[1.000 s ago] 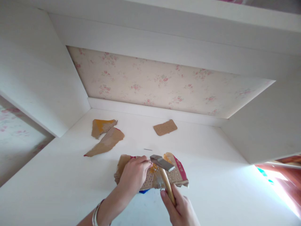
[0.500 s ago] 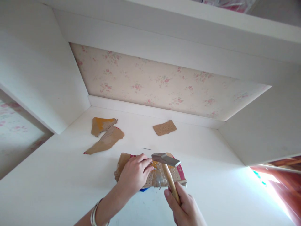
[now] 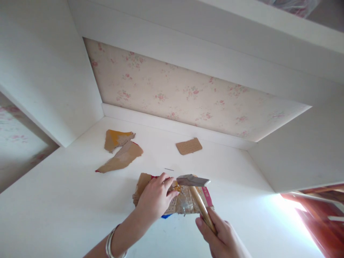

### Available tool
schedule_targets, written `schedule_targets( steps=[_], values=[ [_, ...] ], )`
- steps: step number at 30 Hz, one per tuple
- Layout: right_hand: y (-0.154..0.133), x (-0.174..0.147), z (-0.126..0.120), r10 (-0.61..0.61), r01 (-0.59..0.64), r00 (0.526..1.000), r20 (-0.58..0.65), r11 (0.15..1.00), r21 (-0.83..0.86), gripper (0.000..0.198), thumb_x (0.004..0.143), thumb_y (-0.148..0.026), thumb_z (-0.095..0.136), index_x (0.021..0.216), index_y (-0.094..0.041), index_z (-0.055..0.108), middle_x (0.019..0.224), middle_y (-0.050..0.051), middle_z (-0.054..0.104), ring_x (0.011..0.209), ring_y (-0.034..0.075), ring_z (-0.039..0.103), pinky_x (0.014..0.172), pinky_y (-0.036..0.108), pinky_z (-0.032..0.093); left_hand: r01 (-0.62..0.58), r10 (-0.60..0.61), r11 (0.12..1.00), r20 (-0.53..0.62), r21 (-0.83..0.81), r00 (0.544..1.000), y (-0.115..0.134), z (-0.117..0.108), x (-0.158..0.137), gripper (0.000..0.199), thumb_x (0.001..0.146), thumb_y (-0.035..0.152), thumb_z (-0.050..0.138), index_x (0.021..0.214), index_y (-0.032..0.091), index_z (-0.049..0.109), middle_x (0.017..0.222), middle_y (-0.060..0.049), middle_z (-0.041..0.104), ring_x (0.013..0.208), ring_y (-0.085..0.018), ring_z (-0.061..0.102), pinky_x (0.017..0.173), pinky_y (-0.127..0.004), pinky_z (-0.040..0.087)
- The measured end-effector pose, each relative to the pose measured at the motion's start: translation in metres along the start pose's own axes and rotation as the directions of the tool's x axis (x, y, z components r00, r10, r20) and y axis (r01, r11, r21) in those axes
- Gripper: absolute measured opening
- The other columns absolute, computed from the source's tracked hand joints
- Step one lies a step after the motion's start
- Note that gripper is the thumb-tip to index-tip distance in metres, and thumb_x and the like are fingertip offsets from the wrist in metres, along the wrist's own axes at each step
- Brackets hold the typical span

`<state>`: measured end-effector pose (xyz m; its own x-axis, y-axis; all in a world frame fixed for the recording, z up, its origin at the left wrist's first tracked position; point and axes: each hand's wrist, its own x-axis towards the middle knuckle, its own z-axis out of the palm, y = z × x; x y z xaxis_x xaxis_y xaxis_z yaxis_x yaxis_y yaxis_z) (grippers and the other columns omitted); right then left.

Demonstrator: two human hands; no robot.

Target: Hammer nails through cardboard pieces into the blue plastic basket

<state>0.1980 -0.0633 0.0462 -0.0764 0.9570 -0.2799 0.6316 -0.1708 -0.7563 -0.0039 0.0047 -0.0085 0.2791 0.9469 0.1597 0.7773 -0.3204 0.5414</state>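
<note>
My right hand (image 3: 224, 231) is closed round the wooden handle of a hammer (image 3: 202, 206). The metal head is over a piece of cardboard (image 3: 184, 201) dotted with rows of small holes and printed yellow and red. My left hand (image 3: 156, 195) rests on the left part of that cardboard, thumb and forefinger brought close together beside the hammer head. Whatever is between those fingertips is too small to make out. A thin dark nail-like pin (image 3: 169, 169) lies on the white surface just beyond the cardboard. Something blue (image 3: 166, 216) sticks out under its near edge.
Two torn cardboard scraps (image 3: 120, 157) lie at the back left. A small rectangular cardboard piece (image 3: 189, 146) with a dotted surface is at the back. White panels (image 3: 295, 143) enclose the worktop on both sides, and a shelf (image 3: 242, 21) juts out overhead.
The hammer and my right hand have shifted slightly to the right. My left hand stays on the cardboard with its fingers close together. The whole view has tilted a little.
</note>
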Motion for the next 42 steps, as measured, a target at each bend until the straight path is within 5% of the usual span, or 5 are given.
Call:
schedule_targets(
  steps=[10,42],
  values=[
    [0.006,0.000,0.006,0.117,-0.117,0.993,0.015,0.990,0.080,0.047,0.087,-0.070,0.041,0.073,-0.025,0.041,0.055,-0.010,0.027,0.043,0.009,0.023,0.038,0.023,0.018,-0.005,0.005,1.000,-0.002,-0.015,1.000,0.000,-0.001,0.001,0.033,0.087,0.035,0.068,0.118,0.024,0.062,0.107,-0.004,0.064,0.093,-0.023,0.066,0.088,-0.036,0.051],
    [0.027,0.008,0.027,0.112,-0.110,0.994,-0.006,0.980,0.164,0.044,0.086,-0.064,0.049,0.070,-0.025,0.039,0.054,-0.010,0.032,0.040,0.007,0.026,0.036,0.021,0.019,0.032,-0.032,0.999,-0.023,0.004,0.999,-0.001,0.001,0.000,0.043,0.083,0.036,0.072,0.123,0.022,0.061,0.113,-0.006,0.064,0.098,-0.026,0.066,0.092,-0.040,0.053]
  ],
)
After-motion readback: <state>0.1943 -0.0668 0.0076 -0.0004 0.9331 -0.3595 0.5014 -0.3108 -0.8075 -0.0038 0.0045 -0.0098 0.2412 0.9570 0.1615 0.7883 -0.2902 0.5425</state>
